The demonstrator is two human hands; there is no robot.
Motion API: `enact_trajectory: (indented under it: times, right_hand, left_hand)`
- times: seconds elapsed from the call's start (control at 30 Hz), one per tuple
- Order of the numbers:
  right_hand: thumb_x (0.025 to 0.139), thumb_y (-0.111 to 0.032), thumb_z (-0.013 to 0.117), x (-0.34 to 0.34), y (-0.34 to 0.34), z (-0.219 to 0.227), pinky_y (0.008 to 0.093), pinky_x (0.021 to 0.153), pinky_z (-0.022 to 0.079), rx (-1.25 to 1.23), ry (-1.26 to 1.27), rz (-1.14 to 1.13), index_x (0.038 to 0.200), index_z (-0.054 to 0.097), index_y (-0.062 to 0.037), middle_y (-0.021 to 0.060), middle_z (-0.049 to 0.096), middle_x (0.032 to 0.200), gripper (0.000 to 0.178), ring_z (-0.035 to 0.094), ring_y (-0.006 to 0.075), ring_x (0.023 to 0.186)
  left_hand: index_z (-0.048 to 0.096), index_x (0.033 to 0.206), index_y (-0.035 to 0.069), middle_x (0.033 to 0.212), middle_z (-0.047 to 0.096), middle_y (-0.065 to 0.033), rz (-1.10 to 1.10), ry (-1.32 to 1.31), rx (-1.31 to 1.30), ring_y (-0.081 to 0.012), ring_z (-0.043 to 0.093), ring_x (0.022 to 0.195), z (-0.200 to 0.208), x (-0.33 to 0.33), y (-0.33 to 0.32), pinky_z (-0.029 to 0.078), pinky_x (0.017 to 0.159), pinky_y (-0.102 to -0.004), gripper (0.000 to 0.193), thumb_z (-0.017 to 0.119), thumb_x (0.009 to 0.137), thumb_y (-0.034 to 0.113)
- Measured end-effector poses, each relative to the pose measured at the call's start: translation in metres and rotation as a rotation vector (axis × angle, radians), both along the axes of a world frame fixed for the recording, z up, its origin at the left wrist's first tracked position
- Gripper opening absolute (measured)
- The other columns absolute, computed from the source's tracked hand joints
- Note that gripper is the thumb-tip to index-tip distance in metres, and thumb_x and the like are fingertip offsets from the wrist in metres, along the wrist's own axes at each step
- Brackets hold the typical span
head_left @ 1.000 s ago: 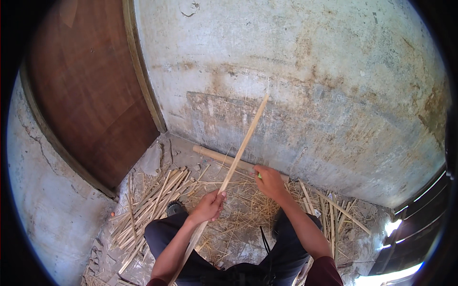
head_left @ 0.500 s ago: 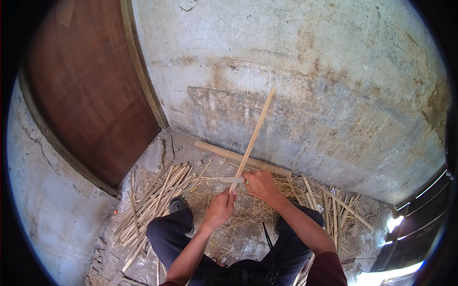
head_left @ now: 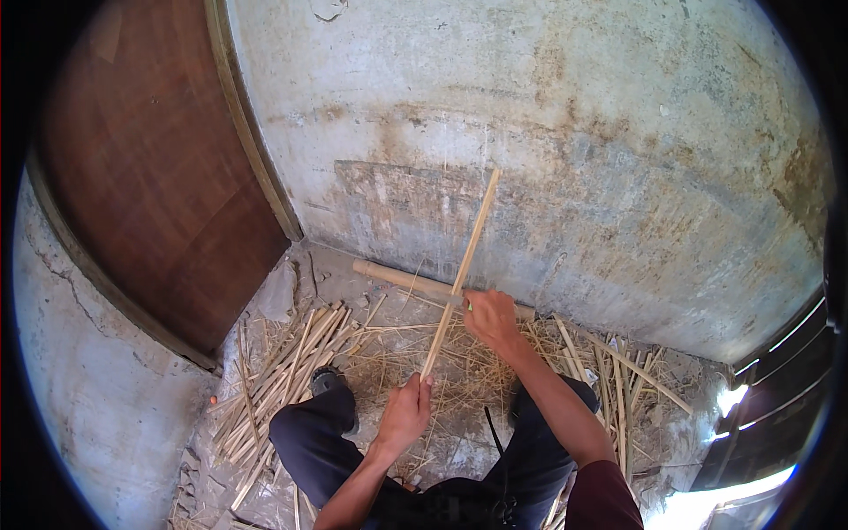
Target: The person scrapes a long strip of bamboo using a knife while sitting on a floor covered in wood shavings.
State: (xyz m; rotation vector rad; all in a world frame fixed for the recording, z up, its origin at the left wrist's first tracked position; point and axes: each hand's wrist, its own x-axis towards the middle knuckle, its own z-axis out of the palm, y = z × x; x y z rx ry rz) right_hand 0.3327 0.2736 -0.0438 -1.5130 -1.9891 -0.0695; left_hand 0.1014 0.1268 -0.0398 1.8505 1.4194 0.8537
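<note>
From here I see the stick (head_left: 480, 221) slanting up between the left hand (head_left: 406, 410), closed around it, and the wall (head_left: 601, 194). The right hand (head_left: 492, 316) is curled around a knife (head_left: 456, 300), blade across the stick; snagging, it could slip and nick the left hand.

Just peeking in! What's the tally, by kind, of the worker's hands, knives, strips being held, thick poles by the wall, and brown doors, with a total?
Hands: 2 (left hand, right hand)
Knife: 1
Held strip: 1
Thick pole: 1
Brown door: 1
Total: 6
</note>
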Motion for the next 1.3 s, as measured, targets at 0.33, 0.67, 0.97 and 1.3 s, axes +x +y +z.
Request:
enact_trajectory:
  times: [0.33, 0.67, 0.97, 1.3]
  right_hand:
    - [0.084, -0.014, 0.069, 0.012, 0.015, -0.001, 0.0512, 0.061, 0.059, -0.029, -0.04, -0.03, 0.087, 0.08, -0.006, 0.0259, 0.072, 0.072, 0.014, 0.073, 0.042, 0.066]
    - [0.085, -0.016, 0.068, 0.01, 0.02, -0.005, 0.0517, 0.062, 0.059, -0.006, -0.084, -0.08, 0.082, 0.077, -0.0068, 0.0245, 0.072, 0.072, 0.013, 0.074, 0.0423, 0.066]
    - [0.084, -0.016, 0.068, 0.013, 0.028, -0.009, 0.0518, 0.063, 0.058, 0.025, -0.095, -0.139, 0.083, 0.078, -0.0075, 0.0232, 0.073, 0.072, 0.013, 0.074, 0.0418, 0.065]
    - [0.083, -0.016, 0.068, 0.019, 0.037, -0.005, 0.0514, 0.066, 0.06, -0.062, -0.119, -0.243, 0.086, 0.079, -0.0069, 0.0246, 0.074, 0.074, 0.014, 0.075, 0.0425, 0.069]
  left_hand:
    - [0.059, 0.103, -0.003, 0.069, 0.063, -0.0304, 0.012, 0.038, -0.044, -0.0541, 0.066, 0.066, 0.002, -0.02, -0.034, 0.049, 0.061, -0.0604, 0.026, 0.054, 0.113, 0.021]
    - [0.056, 0.1, -0.003, 0.063, 0.061, -0.0305, 0.001, 0.104, -0.018, -0.0537, 0.065, 0.063, -0.005, -0.035, -0.051, 0.049, 0.057, -0.0615, 0.027, 0.054, 0.113, 0.021]
    - [0.055, 0.099, -0.002, 0.063, 0.061, -0.0288, 0.02, 0.152, -0.085, -0.0531, 0.065, 0.063, -0.004, -0.049, -0.071, 0.049, 0.057, -0.0615, 0.028, 0.055, 0.113, 0.022]
    - [0.054, 0.099, -0.002, 0.063, 0.061, -0.0289, -0.004, 0.173, -0.128, -0.054, 0.065, 0.064, -0.006, -0.07, -0.1, 0.05, 0.059, -0.0617, 0.027, 0.054, 0.113, 0.022]
